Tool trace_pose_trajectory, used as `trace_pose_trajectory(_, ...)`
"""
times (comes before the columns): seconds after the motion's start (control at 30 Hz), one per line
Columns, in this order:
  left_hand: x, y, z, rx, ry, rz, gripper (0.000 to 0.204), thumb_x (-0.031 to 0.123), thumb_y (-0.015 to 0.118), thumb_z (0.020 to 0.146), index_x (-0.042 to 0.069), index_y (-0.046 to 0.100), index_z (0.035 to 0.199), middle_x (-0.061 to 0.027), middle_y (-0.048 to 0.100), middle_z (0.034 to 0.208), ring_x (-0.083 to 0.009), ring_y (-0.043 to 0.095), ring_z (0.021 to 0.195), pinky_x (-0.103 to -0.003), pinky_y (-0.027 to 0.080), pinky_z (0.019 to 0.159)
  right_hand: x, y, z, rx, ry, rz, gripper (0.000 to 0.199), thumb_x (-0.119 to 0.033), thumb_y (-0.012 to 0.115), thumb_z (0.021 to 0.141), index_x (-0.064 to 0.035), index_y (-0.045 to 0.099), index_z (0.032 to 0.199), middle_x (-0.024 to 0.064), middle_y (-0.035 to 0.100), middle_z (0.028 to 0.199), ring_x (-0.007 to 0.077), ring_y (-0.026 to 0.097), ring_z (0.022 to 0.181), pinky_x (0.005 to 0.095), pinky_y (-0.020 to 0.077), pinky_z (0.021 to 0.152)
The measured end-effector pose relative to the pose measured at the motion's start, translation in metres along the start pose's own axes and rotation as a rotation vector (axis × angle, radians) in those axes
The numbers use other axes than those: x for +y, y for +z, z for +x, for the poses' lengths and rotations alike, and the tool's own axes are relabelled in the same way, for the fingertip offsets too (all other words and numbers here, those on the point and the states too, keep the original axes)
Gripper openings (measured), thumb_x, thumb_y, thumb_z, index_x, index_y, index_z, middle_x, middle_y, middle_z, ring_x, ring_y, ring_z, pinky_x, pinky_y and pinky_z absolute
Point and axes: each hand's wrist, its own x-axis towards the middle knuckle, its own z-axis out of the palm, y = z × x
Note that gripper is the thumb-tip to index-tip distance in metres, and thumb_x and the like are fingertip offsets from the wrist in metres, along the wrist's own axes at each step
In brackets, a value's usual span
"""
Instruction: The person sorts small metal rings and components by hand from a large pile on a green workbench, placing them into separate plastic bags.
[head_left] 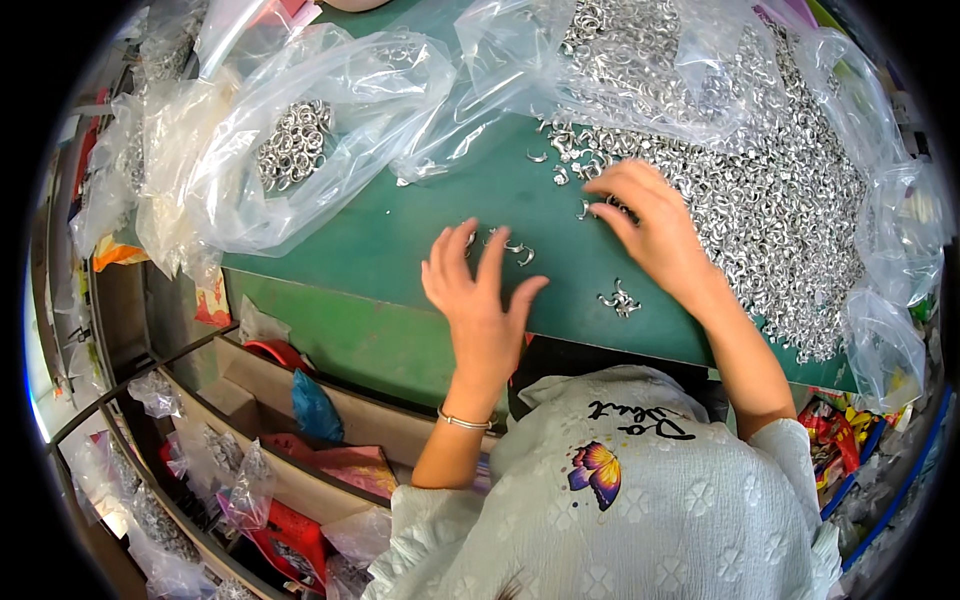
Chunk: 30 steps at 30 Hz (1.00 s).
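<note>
My left hand hovers at the front of the green table with fingers spread and thumb held away, gripping nothing I can see. Under and beside its fingertips lie a few small curved silver metal pieces. My right hand is at the left edge of a large heap of similar silver pieces. Its fingers are curved, with a gap to the thumb, and several pieces show beneath them. A little cluster of silver pieces sits between my two forearms, near the table edge.
Clear plastic sheeting lies over the back of the heap. An opened clear bag holding silver rings stands at the left of the green table. Below the table edge is an open drawer with a blue bag.
</note>
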Motion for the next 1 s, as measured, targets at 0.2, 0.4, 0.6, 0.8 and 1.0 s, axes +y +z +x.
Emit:
trace_pose_trajectory(0.2, -0.004, 0.019, 0.013, 0.016, 0.042, 0.115, 0.022, 0.009, 0.072, 0.078, 0.011, 0.063, 0.098, -0.0091, 0.048, 0.125, -0.0345, 0.042, 0.124, -0.062, 0.019, 0.107, -0.012, -0.013, -0.016, -0.123, -0.016, -0.348, 0.020, -0.008, 0.072, 0.072, -0.0045, 0.065, 0.091, 0.0061, 0.056, 0.098, 0.0248, 0.051, 0.094, 0.0356, 0.0399, 0.079)
trace_pose_trajectory(0.4, -0.010, 0.013, 0.008, 0.104, -0.019, -0.016, 0.019, 0.003, 0.067, 0.082, 0.008, 0.061, 0.099, -0.0099, 0.051, 0.122, -0.0327, 0.045, 0.122, -0.062, 0.018, 0.108, -0.012, 0.009, -0.008, -0.054, -0.046, -0.398, 0.020, -0.010, 0.068, 0.074, -0.0053, 0.063, 0.093, 0.0068, 0.056, 0.097, 0.0248, 0.050, 0.095, 0.0355, 0.0389, 0.078)
trace_pose_trajectory(0.6, -0.007, 0.011, 0.005, 0.103, -0.015, -0.128, 0.026, 0.002, 0.063, 0.085, 0.006, 0.060, 0.110, -0.0100, 0.054, 0.121, -0.0302, 0.049, 0.120, -0.059, 0.017, 0.111, -0.028, 0.045, -0.009, -0.073, -0.169, -0.111, 0.013, -0.007, 0.062, 0.075, -0.0046, 0.062, 0.088, 0.0083, 0.058, 0.093, 0.0256, 0.053, 0.091, 0.0356, 0.0419, 0.074)
trace_pose_trajectory(0.8, 0.001, 0.016, 0.053, -0.008, 0.197, 0.048, 0.025, 0.005, 0.063, 0.086, 0.007, 0.062, 0.111, -0.0099, 0.058, 0.114, -0.0280, 0.055, 0.108, -0.052, 0.027, 0.107, 0.006, 0.017, 0.027, 0.133, -0.057, -0.325, 0.014, -0.007, 0.066, 0.078, -0.0047, 0.066, 0.092, 0.0076, 0.059, 0.095, 0.0274, 0.052, 0.092, 0.0390, 0.0407, 0.078)
trace_pose_trajectory(1.0, -0.015, 0.032, 0.095, -0.141, 0.356, 0.183, 0.015, 0.006, 0.064, 0.083, 0.006, 0.063, 0.097, -0.0083, 0.057, 0.100, -0.0264, 0.054, 0.094, -0.039, 0.036, 0.086, 0.003, 0.002, 0.003, 0.025, 0.037, -0.256, 0.021, -0.004, 0.070, 0.074, -0.0046, 0.066, 0.095, 0.0062, 0.057, 0.101, 0.0266, 0.052, 0.095, 0.0385, 0.0407, 0.084)
